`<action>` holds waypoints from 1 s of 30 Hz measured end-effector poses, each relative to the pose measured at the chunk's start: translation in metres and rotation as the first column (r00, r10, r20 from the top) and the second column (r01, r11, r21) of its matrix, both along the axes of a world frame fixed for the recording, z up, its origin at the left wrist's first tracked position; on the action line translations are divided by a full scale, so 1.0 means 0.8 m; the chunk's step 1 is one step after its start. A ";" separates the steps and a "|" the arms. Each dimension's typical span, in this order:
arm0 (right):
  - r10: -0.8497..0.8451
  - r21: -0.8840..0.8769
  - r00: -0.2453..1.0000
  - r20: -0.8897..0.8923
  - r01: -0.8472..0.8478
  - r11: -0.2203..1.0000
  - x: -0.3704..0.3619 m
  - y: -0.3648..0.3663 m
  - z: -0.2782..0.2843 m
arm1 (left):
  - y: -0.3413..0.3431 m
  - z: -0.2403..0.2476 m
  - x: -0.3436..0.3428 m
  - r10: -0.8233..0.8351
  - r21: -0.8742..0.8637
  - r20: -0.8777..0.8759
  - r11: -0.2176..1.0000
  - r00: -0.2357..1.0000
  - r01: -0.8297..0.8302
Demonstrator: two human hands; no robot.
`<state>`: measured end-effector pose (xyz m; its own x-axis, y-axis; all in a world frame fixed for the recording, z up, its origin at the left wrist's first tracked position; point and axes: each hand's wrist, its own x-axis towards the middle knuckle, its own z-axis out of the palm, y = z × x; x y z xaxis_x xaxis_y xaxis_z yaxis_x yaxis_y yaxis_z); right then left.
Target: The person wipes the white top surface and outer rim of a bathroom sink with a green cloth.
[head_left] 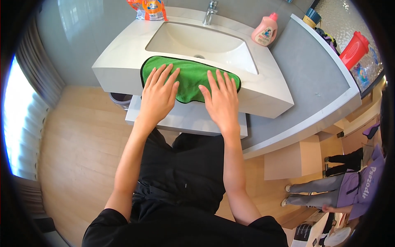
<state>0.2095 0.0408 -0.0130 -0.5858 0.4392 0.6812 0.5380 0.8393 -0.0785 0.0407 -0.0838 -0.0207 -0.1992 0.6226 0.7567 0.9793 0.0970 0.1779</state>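
Observation:
A green cloth with a black edge lies over the front rim of the white washbasin counter, its lower part hanging down the front face. My left hand rests flat on the cloth's left part, fingers stretched out. On the right part lies my right hand, its fingers also extended and slightly spread. Neither hand grips the cloth. Just behind it is the rectangular sink, with a drain at its bottom.
A chrome faucet stands behind the sink. An orange and white bag sits at back left, a pink bottle at right. A grey partition borders the counter's right. Under the counter is a bin. Other people stand far right.

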 end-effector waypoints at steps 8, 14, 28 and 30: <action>0.083 -0.020 0.996 0.020 -0.082 0.996 -0.048 0.045 -0.002 | 0.039 0.004 -0.060 0.087 -0.017 -0.117 0.996 0.989 -0.089; 0.041 -0.079 0.995 0.086 -0.034 0.996 -0.102 0.082 0.007 | 0.084 0.013 -0.136 0.055 -0.375 -0.326 0.909 0.944 -0.182; 0.052 -0.416 0.907 0.417 0.140 0.898 -0.125 0.117 0.048 | 0.113 0.018 -0.169 0.047 -0.549 -0.195 0.822 0.980 -0.149; 0.064 -0.360 0.948 0.312 0.056 0.931 -0.119 0.108 0.040 | 0.105 0.012 -0.162 0.031 -0.376 -0.189 0.921 0.981 -0.102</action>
